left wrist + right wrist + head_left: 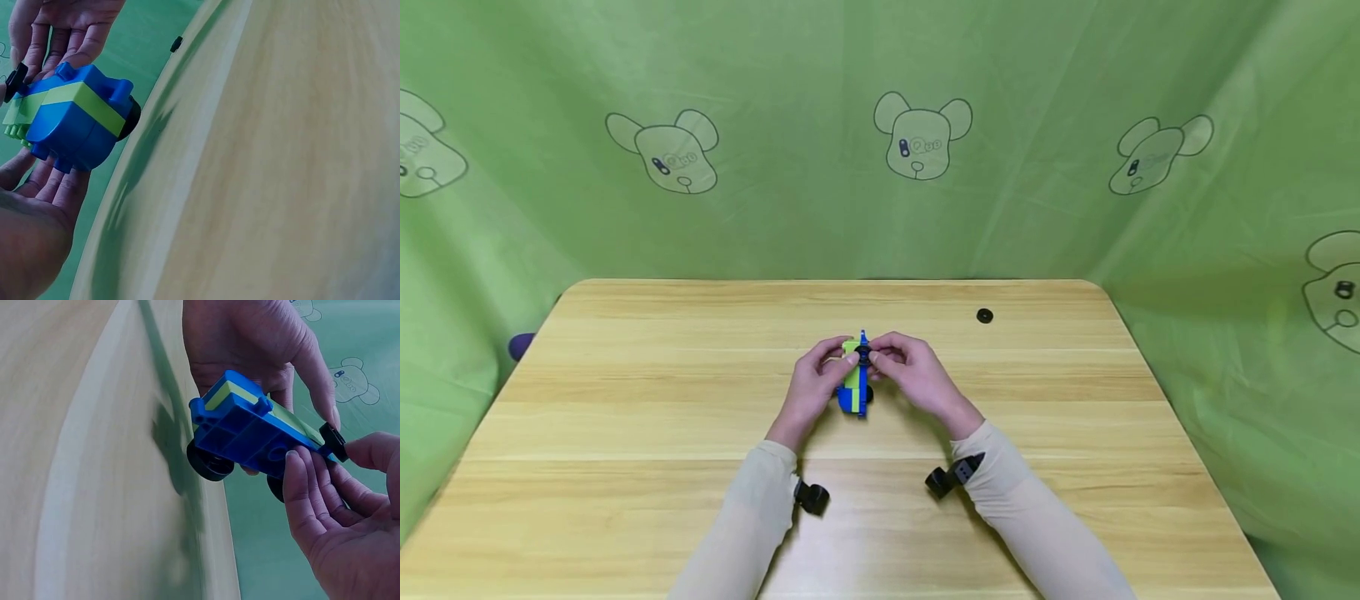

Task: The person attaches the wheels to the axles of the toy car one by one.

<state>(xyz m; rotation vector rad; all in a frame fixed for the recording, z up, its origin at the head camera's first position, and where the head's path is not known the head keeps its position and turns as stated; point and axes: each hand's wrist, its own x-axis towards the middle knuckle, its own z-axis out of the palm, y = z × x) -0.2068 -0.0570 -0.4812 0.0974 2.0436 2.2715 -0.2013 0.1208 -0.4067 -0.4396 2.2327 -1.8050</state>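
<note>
A blue and lime-green toy car (853, 377) built of block parts is held tilted above the table between both hands. My left hand (814, 379) grips its body from the left side, with the thumb near a black wheel (333, 442). My right hand (917, 372) pinches that wheel at the car's far end, its thumb on the wheel and its other fingers along the blue underside. In the right wrist view another black wheel (210, 464) sits at the near end, and a third is partly hidden by the right fingers.
A loose black wheel (985, 316) lies flat on the wooden table (700, 517), toward the back right. Green curtains (790, 208) printed with bear heads hang behind and beside the table. Something purple (521, 346) shows past the left edge.
</note>
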